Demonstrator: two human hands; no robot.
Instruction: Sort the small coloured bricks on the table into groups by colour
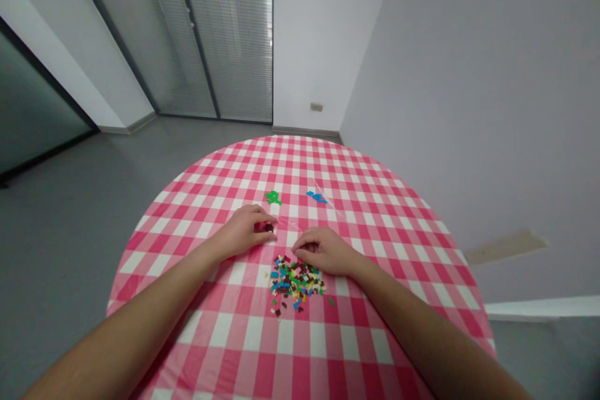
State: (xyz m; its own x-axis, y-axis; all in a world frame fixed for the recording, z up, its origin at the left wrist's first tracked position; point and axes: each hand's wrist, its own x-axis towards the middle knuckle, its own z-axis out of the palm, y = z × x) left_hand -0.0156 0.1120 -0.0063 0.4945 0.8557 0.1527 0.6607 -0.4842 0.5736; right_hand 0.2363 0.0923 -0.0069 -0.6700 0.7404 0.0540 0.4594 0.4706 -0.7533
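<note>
A mixed pile of small toy building bricks (295, 281) in brown, blue, green, yellow and white lies on the red-and-white checked tablecloth (262, 337). My left hand (244, 231) rests on the cloth behind the pile, thumb and fingers apart around a few dark brown bricks (265, 227). At the pile's far edge, my right hand (328, 250) has its thumb and forefinger pinched together; whatever may be between the fingertips is too small to make out. Farther back are a small group of green bricks (272, 197) and one of blue bricks (317, 197).
The round table's edge (206, 159) curves around the far side. Some loose bricks, one of them green (331, 302), lie just outside the mixed pile. Beyond the table stand a glass partition (225, 44) and a white wall (319, 44).
</note>
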